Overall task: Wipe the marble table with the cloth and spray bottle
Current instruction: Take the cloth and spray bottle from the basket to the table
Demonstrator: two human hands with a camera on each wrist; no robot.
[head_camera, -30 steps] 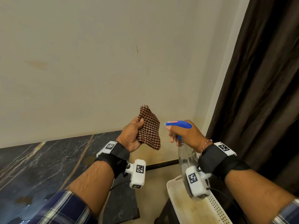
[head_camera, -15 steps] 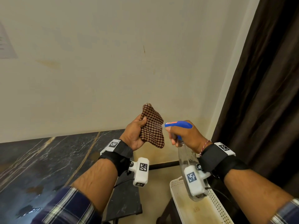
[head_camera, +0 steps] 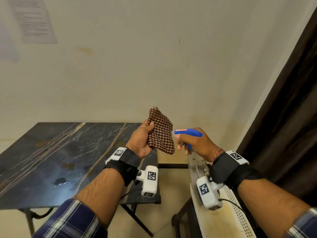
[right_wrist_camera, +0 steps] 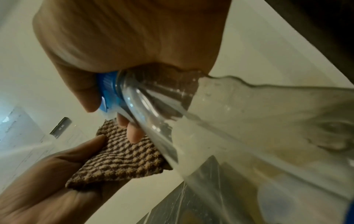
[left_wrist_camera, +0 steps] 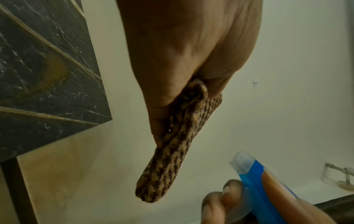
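Note:
My left hand (head_camera: pixel 144 140) grips a folded brown checked cloth (head_camera: pixel 160 133) upright in the air, thumb on its near face; the left wrist view shows the cloth (left_wrist_camera: pixel 172 145) edge-on between thumb and fingers. My right hand (head_camera: pixel 190 143) grips a clear spray bottle (head_camera: pixel 196 169) with a blue head (head_camera: pixel 188 133), fingers curled on the trigger and the nozzle aimed at the cloth from a few centimetres. In the right wrist view the bottle (right_wrist_camera: pixel 220 121) hangs below the palm with the cloth (right_wrist_camera: pixel 122 157) behind it. The dark marble table (head_camera: pixel 60 157) lies below and left of both hands.
Wet patches and brownish stains mark the tabletop. A white perforated tray (head_camera: pixel 229 219) sits below my right forearm. A dark curtain (head_camera: pixel 283 117) hangs on the right, a cream wall (head_camera: pixel 120 74) behind with a paper sheet (head_camera: pixel 32 19) at top left.
Both hands keep their hold and their places relative to each other. The head view has tilted and pulled back, so more of the marble table now shows.

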